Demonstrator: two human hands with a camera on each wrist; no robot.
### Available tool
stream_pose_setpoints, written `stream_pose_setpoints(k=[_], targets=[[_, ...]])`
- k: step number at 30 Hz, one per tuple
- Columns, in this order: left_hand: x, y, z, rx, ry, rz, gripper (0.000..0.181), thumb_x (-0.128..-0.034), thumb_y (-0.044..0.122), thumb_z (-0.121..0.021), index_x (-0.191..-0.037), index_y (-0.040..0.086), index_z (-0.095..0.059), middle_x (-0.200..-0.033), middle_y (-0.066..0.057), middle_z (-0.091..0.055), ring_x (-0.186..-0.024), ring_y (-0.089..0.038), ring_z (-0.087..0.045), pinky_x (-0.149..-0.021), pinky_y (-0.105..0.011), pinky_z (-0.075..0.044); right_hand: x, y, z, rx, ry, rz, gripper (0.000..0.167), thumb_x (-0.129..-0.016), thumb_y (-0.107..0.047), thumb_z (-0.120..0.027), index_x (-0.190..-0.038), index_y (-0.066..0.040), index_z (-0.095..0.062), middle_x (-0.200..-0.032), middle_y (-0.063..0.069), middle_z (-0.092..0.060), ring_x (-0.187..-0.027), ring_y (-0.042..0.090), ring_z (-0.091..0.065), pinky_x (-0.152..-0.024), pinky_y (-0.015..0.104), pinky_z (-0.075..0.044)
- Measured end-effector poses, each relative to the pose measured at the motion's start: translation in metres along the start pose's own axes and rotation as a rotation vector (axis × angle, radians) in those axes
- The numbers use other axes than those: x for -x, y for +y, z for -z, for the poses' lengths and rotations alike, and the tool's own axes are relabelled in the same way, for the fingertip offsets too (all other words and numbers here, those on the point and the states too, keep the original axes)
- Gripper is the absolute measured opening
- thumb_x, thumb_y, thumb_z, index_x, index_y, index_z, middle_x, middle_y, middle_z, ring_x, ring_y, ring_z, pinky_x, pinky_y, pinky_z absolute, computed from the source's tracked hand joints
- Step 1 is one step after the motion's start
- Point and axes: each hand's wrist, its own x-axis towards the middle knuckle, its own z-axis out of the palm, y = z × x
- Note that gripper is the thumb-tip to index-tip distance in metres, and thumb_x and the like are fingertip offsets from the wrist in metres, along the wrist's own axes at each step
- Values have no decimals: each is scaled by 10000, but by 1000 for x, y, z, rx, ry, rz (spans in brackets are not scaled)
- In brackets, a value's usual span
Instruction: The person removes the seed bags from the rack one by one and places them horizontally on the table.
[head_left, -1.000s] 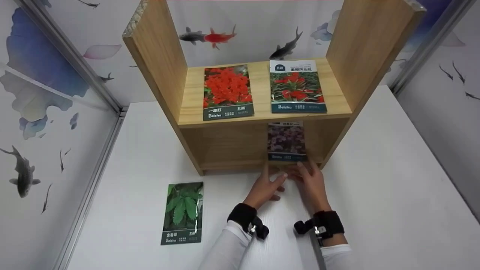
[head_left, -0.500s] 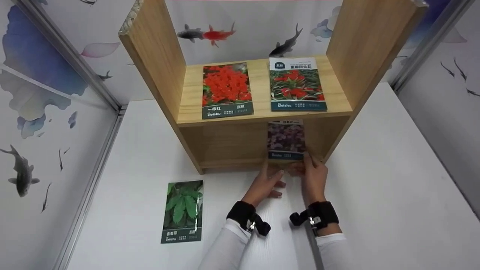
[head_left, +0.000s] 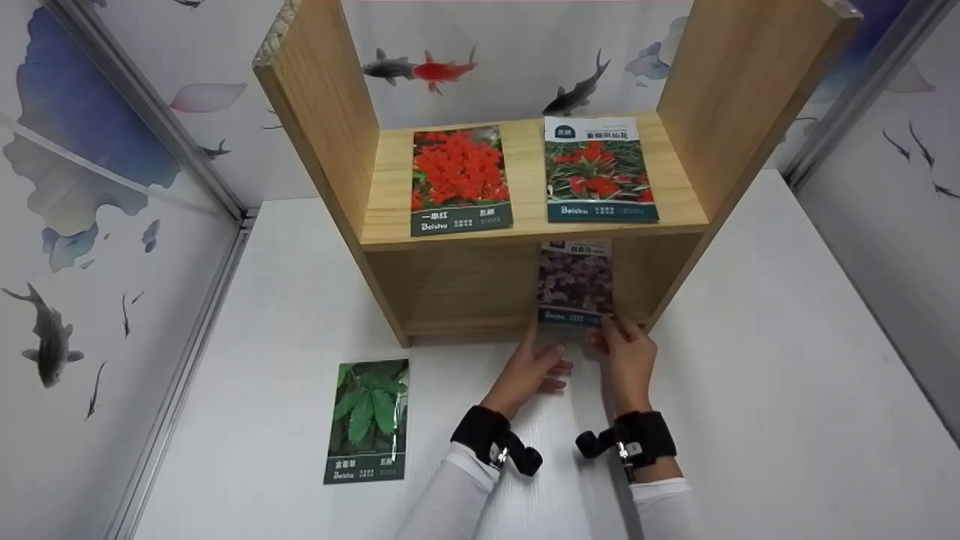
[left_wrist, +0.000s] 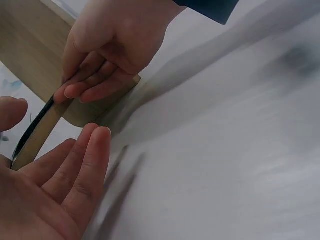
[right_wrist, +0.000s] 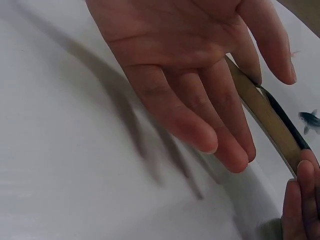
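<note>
A seed packet with purple flowers (head_left: 576,283) leans in the lower compartment of the wooden shelf (head_left: 465,300). Its bottom end lies at the compartment's front edge. My left hand (head_left: 525,375) has its index finger at the packet's lower left corner, the thumb held apart. At the lower right corner is my right hand (head_left: 628,364); in the right wrist view this hand (right_wrist: 190,75) touches the packet's dark edge (right_wrist: 285,117) with the index fingertip, thumb apart, other fingers extended. The left wrist view shows my left hand (left_wrist: 65,190) with straight fingers.
On the upper board lie a red-flower packet (head_left: 460,180) at the left and another red-flower packet (head_left: 600,171) at the right. A green-leaf packet (head_left: 367,420) lies on the white table (head_left: 262,315), left of my hands. Fish-printed panels (head_left: 52,337) stand around the table.
My right hand has shifted slightly at the purple packet's lower right corner, its thumb now nearer that corner than a second ago. The packet's bottom edge sits slightly closer to me than half a second ago.
</note>
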Motion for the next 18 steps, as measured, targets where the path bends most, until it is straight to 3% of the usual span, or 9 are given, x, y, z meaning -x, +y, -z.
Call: stream_pose_setpoints(k=[3, 9, 14, 18], targets=[[4, 3, 0, -24, -11, -27, 739, -892, 221, -558, -1392, 456, -67, -1319, -121, -423, -990, -345, -556, -759, -466, -471, 3, -2, 0, 10, -19, 19, 325, -896, -254, -546, -1183, -106, -579, -851, 162, -649, -773, 255, -623, -697, 313, -504], [20, 15, -2, -151, -41, -175, 790, -882, 143, -555, -1444, 274, -15, -1364, -186, -326, -1183, -359, -392, -890, -410, -397, 9, -1, 0, 19, -79, -8, 427, -929, -215, -490, -1347, -192, -407, -903, 175, -608, -852, 296, -593, -733, 347, -495], [27, 13, -2, -128, -37, -160, 798, -879, 191, -573, -1445, 269, -16, -1373, -208, -281, -1245, -353, -300, -927, -373, -358, 15, -1, 1, 69, -101, 0, 459, -943, -210, -458, -1384, -228, -333, -979, 161, -589, -889, 270, -577, -781, 357, -469], [21, -3, 3, -94, -39, -155, 779, -879, 238, -575, -1420, 389, -35, -1385, -148, -281, -1266, -287, -281, -959, -383, -315, 24, -8, 2, 82, -106, 4, 463, -947, -184, -445, -1393, -202, -320, -1008, 171, -580, -878, 216, -578, -817, 343, -449]])
